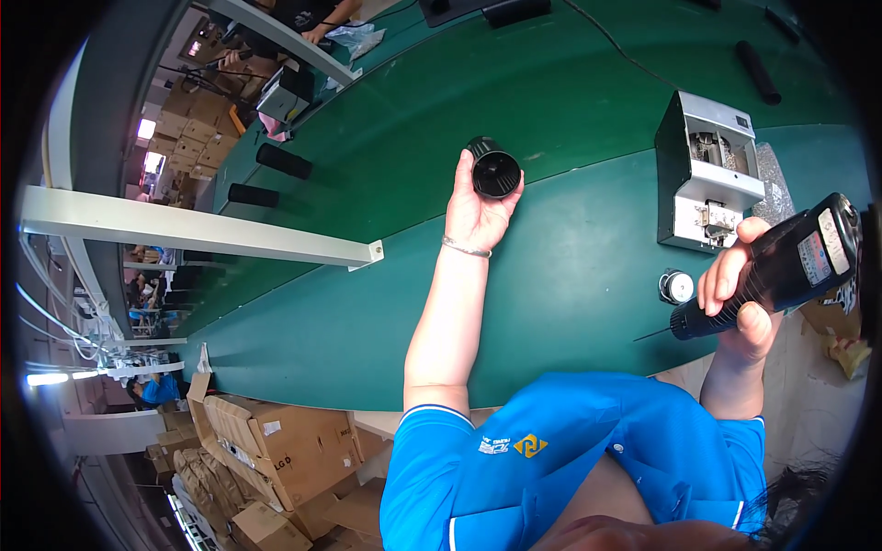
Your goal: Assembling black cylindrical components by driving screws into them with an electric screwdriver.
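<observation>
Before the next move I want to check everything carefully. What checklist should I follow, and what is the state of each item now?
1. Left hand holding the cup: ok.
2. Cup's open end facing the camera: ok.
3. Right hand gripping the driver: ok.
4. Bit clear of the cup: ok, they are apart.
5. A hand free: not ok, both are holding something.
6. Bit's tip loaded: cannot tell, too small.

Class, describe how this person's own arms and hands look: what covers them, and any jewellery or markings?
The left hand is ungloved, with a silver-coloured bracelet at its wrist. The right hand is also ungloved; no bracelet shows there. The left sleeve and right sleeve are short and bright blue, edged in white, leaving both forearms bare.
</observation>
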Available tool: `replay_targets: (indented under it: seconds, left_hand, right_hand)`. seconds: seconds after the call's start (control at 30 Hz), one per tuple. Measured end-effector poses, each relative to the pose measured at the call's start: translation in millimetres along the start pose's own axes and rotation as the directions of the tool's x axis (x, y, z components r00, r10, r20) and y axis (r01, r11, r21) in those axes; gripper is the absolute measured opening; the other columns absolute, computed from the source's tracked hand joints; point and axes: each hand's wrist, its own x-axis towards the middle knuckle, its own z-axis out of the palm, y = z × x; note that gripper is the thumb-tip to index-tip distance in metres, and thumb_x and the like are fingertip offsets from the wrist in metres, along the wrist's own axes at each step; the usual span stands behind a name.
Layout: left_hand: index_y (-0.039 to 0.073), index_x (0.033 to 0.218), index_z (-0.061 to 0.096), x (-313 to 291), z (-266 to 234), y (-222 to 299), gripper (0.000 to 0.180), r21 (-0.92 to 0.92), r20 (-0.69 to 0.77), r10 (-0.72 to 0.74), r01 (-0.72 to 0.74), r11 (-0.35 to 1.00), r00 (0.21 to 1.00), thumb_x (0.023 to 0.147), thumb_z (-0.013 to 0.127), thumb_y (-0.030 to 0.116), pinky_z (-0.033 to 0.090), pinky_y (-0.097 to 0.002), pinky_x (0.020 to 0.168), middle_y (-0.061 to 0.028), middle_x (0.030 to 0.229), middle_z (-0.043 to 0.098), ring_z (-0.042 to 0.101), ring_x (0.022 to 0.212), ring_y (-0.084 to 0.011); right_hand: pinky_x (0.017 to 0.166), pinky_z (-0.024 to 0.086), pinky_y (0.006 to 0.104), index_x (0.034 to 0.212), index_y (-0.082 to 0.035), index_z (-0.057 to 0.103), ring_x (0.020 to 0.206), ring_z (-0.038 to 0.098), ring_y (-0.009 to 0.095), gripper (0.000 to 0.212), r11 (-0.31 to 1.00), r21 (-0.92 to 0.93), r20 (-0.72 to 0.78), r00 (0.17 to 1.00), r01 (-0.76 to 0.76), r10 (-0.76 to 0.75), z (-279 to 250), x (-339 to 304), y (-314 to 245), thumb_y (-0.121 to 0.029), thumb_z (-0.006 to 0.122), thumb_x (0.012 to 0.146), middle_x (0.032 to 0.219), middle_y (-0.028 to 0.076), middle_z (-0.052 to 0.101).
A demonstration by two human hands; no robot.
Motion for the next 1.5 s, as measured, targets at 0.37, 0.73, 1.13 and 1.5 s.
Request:
replay_targets:
  seconds: [0.37,0.73,1.13,1.5]
  left_hand:
    - [0.003,0.11,0.04,55.3,-34.4,-7.4,0.048,0.342,-0.131,0.242,-0.186,0.921,0.961,0.075,0.066,0.025,0.05,-0.0359,0.073,-0.0125,0.094,0.052,0.056,0.082,-0.0213]
    - [-0.004,0.115,0.038,134.3,-25.2,-31.9,0.059,0.812,-0.172,0.473,-0.147,0.564,0.864,0.077,0.058,0.036,0.041,-0.0424,0.084,-0.0174,0.112,0.047,0.05,0.099,-0.0303]
    - [0.003,0.119,0.043,27.5,-73.4,-67.7,0.05,0.667,0.5,0.12,-0.293,-0.685,0.858,0.08,0.049,0.033,0.024,-0.0354,0.101,-0.0158,0.125,0.041,0.035,0.119,-0.0284]
    - [0.006,0.119,0.044,16.9,-71.0,-70.0,0.049,0.6,0.45,0.141,-0.182,-0.779,0.882,0.083,0.041,0.038,0.016,-0.0366,0.105,-0.0132,0.126,0.04,0.032,0.122,-0.0258]
  right_hand:
    - [0.044,0.041,0.0196,0.12,0.007,0.03,0.048,0.049,0.013,0.069,1.0,0.007,0.009,1.0,-0.007,0.007,-2.7,2.9,0.8,-0.011,0.067,0.064,0.065,0.009,0.051]
    - [0.046,0.042,0.0203,0.119,0.006,0.032,0.049,0.05,0.014,0.065,0.999,-0.035,0.01,1.0,0.004,-0.004,-2.0,1.1,-1.7,-0.012,0.065,0.065,0.065,0.009,0.052]
    - [0.052,0.042,0.02,0.118,0.003,0.034,0.054,0.052,0.014,0.059,0.988,-0.138,0.051,0.995,-0.074,0.081,9.6,4.1,-1.8,-0.011,0.06,0.068,0.069,0.008,0.053]
    - [0.069,0.043,0.0244,0.119,-0.001,0.036,0.071,0.055,0.015,0.048,0.956,-0.282,0.018,0.996,-0.074,0.082,27.6,0.6,2.9,-0.006,0.052,0.074,0.085,0.009,0.055]
